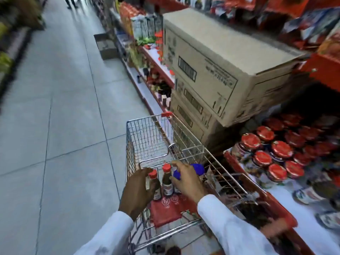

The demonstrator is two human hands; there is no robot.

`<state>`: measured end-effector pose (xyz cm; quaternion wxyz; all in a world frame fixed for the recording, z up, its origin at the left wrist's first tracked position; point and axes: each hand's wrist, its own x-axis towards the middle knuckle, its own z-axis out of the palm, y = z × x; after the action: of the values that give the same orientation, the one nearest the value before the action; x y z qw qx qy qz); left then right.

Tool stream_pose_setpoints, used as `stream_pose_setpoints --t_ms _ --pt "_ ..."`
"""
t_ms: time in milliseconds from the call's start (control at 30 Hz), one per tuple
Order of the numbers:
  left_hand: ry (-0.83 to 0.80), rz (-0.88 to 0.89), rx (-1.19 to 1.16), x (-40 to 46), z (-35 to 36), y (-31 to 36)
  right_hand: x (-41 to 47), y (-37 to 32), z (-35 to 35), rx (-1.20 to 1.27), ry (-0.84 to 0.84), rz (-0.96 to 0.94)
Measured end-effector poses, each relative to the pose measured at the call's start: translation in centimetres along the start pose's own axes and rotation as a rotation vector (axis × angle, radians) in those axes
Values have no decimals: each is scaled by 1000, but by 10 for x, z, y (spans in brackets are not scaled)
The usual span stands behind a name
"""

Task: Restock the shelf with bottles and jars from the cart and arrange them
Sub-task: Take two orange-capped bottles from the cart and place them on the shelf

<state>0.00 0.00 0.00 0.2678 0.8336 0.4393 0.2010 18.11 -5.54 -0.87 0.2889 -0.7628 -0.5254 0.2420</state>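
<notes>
A wire shopping cart [147,133] stands in the aisle beside the shelf. In its near seat section stand two dark sauce bottles with red caps and blue-capped bottles. My left hand [137,190] is wrapped around the left red-capped bottle [154,183]. My right hand [185,181] is closed over a blue-capped bottle [177,174]; a second blue cap [198,169] shows behind it. The other red-capped bottle [167,178] stands between my hands. To the right, the white shelf [294,208] holds several red-lidded jars [276,155].
Stacked cardboard boxes [211,70] sit on the shelf just beyond the cart, overhanging the jars. A red cloth [165,210] lies in the cart's seat. More stocked shelves run up the right side. The tiled aisle floor [64,107] opens to the left.
</notes>
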Motion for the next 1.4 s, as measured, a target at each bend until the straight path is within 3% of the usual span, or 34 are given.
stream_pose_setpoints --t_ms 467,633,867,1067,1400 --pt "90 -415 -407 16 43 -18 29 11 43 278 94 247" --pt "81 -441 -418 20 47 -15 29 17 43 387 105 301" --pt "127 -302 -406 16 2 26 -6 -7 -17 450 218 200" --pt "184 -104 -426 19 -32 103 -67 -21 -114 465 517 145" --pt "1 191 -634 19 19 265 -183 25 -219 400 1029 264"
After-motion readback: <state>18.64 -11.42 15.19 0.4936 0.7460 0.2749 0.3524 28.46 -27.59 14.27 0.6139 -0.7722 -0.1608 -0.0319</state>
